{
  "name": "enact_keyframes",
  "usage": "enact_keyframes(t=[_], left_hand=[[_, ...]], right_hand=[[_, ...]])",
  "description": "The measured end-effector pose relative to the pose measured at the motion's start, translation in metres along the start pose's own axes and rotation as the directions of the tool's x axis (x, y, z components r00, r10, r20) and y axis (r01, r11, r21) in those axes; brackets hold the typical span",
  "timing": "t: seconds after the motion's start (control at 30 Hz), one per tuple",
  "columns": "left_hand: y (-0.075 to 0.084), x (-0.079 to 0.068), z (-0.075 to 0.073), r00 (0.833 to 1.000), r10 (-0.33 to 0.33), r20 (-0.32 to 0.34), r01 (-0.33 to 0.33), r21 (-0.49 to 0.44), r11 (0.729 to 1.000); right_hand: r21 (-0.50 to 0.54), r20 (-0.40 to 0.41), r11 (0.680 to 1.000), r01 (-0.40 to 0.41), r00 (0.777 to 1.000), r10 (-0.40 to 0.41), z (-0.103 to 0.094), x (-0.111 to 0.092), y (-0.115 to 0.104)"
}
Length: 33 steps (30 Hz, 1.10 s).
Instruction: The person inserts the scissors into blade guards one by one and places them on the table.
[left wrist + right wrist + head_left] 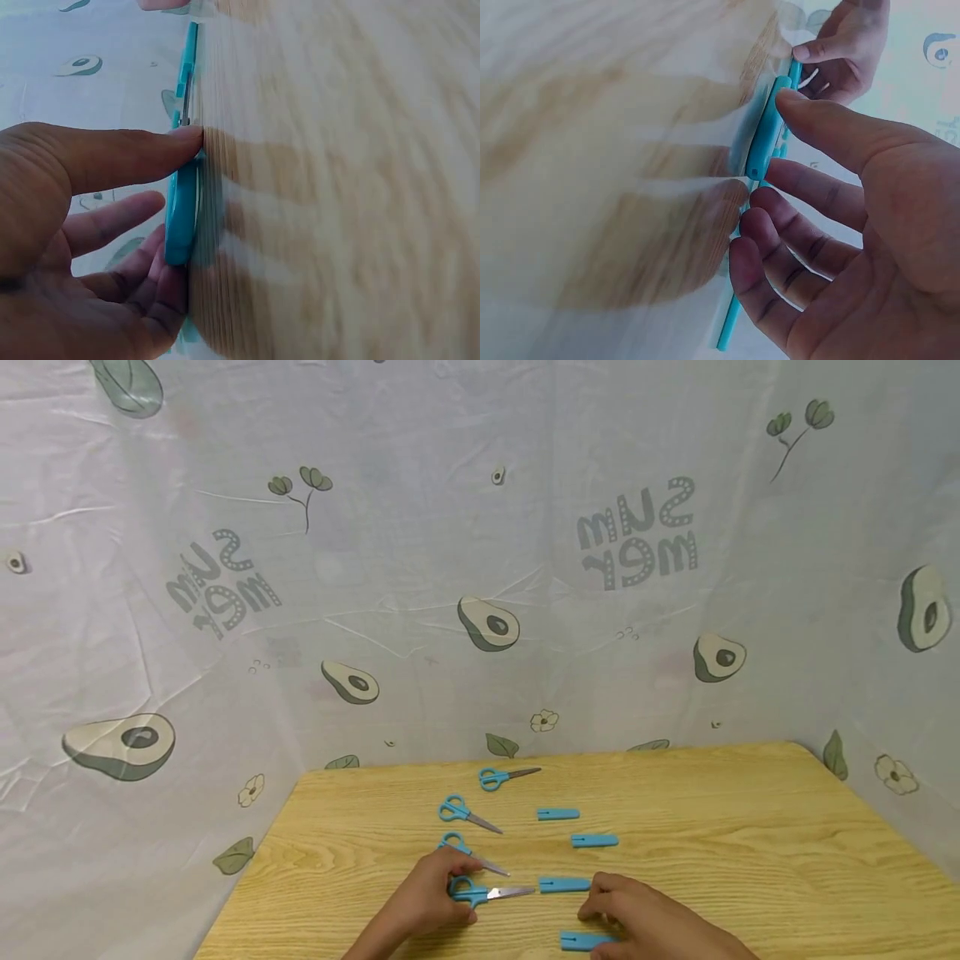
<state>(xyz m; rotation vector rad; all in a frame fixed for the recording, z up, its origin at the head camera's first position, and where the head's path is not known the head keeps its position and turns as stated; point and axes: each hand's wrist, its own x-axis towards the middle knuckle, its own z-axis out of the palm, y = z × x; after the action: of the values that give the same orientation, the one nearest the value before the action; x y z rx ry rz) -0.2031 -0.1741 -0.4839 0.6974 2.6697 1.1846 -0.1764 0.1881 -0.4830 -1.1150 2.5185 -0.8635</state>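
Toward the near edge of a wooden table [750, 860], the nearest cap [581, 941], blue, is laid flat, its right end partly covered by the thumb of the right hand [648, 922]. That hand's other fingers are loosely bent and spread, closed on nothing, by the second cap [562, 885]. Level with this cap, the nearest scissors [477, 894] are straddled at the blue handle by the left hand [431, 889]; whether they are firmly gripped cannot be told. The handle is probably chosen so that the blades are left free, their tip just short of the cap's slit end. Close behind, the second scissors [492, 865] are partly hidden by the left fingers, which are crowded there. The third cap [595, 841] is set well to their right. Farther back lie the third scissors [468, 815], the fourth cap [558, 814] and, near the far edge, the fourth scissors [506, 775]. All blades are pointed roughly toward the right edge. Beyond, a printed cloth [420, 552] is hung.
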Motion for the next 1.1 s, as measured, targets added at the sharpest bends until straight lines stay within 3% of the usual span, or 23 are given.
enact_keyframes(t=[0.33,0.67,1.1], left_hand=[[0.0027,0.0005,0.0022,0.997,-0.079,0.002,0.079,-0.044,0.996],[0.0062,0.0030,0.0057,0.998,-0.070,-0.007,0.070,-0.016,0.997],[0.0081,0.0055,0.0077,0.999,-0.049,0.005,0.049,0.021,0.999]], right_hand=[[0.073,-0.007,0.993,-0.096,0.995,0.097,-0.0011,0.0034,-0.0121],[0.134,-0.025,0.987,-0.083,0.996,0.087,0.0002,0.0025,-0.0115],[0.078,-0.070,0.997,-0.021,0.997,0.027,0.0039,0.0021,-0.0105]])
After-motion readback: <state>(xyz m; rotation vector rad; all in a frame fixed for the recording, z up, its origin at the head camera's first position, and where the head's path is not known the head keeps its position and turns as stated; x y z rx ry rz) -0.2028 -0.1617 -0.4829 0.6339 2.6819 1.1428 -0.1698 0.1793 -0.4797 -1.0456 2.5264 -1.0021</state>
